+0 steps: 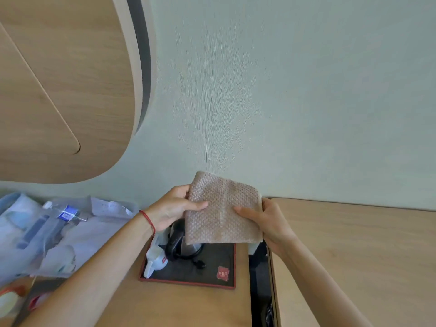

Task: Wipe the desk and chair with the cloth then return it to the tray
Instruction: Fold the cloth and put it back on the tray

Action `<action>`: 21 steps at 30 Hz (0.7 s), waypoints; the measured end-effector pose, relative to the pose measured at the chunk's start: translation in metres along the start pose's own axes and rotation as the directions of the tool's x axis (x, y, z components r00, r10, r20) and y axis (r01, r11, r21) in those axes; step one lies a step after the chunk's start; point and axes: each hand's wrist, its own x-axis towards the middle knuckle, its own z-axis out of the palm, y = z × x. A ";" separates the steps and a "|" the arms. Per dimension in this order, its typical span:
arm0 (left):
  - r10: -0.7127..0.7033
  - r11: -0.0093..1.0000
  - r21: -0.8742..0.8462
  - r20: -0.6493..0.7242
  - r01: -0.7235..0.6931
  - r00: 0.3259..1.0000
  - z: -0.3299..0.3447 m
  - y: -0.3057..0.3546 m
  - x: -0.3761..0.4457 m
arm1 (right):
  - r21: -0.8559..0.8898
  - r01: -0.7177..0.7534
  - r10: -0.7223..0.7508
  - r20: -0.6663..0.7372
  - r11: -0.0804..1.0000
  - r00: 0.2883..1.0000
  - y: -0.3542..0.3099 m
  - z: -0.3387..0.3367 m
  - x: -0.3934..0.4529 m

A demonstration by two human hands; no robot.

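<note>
A beige waffle-textured cloth (pixel 223 208), folded into a rough square, is held up in the air between both hands. My left hand (pixel 173 210) grips its left edge, thumb on the front. My right hand (pixel 266 218) grips its right edge the same way. Directly below the cloth lies a dark tray (pixel 212 270) with a red rim and a red label, resting on a wooden surface (pixel 177 305). The cloth hides the rear part of the tray. To the right runs a wooden desk top (pixel 354 244).
On the tray stand a black kettle with its cord (pixel 179 249) and white cups (pixel 154 258). At the left lies light blue clothing (pixel 35 232) with a plastic water bottle (pixel 64 212). A dark gap (pixel 259 279) separates the two wooden surfaces. A pale wall rises behind.
</note>
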 end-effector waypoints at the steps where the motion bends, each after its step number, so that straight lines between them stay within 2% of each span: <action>1: -0.004 1.000 -0.022 -0.006 0.003 1.000 -0.001 -0.007 0.005 | -0.030 -0.002 0.001 -0.023 1.000 1.000 0.003 -0.003 0.004; 3: 0.004 0.999 -0.036 -0.046 -0.006 0.999 -0.003 -0.023 0.015 | -0.171 0.043 -0.052 -0.053 0.984 0.997 0.011 -0.007 0.011; 6: 0.065 0.998 0.012 -0.131 -0.064 0.989 -0.004 -0.044 0.028 | -0.443 0.233 -0.277 -0.038 0.866 0.960 0.023 -0.015 0.019; 8: 0.071 0.997 0.002 -0.103 -0.071 0.992 -0.003 -0.055 0.036 | -0.426 0.304 -0.364 -0.063 0.852 0.929 0.034 -0.017 0.021; 11: 0.002 0.988 -0.156 -0.027 -0.006 1.000 -0.003 -0.068 0.047 | -0.189 0.327 -0.350 -0.105 0.926 0.931 0.060 -0.014 0.023; 13: -0.068 0.946 -0.318 -0.002 0.064 0.998 -0.004 -0.073 0.056 | -0.089 0.275 -0.285 -0.126 0.957 0.950 0.076 -0.013 0.024; 16: -0.091 0.893 -0.437 0.049 0.103 0.995 -0.008 -0.089 0.074 | 0.079 0.164 -0.146 -0.191 0.983 0.971 0.103 -0.016 0.032; 18: -0.100 0.892 -0.437 0.067 0.119 0.993 -0.009 -0.107 0.088 | 0.355 0.077 0.024 -0.272 0.932 0.962 0.120 -0.019 0.041; 19: -0.108 0.903 -0.413 0.050 0.119 0.993 -0.006 -0.116 0.095 | 0.502 0.073 0.080 -0.278 0.862 0.957 0.127 -0.020 0.046; 21: -0.059 0.963 -0.265 -0.070 0.038 0.996 0.004 -0.134 0.107 | 0.675 0.087 0.140 -0.275 0.733 0.951 0.145 -0.021 0.059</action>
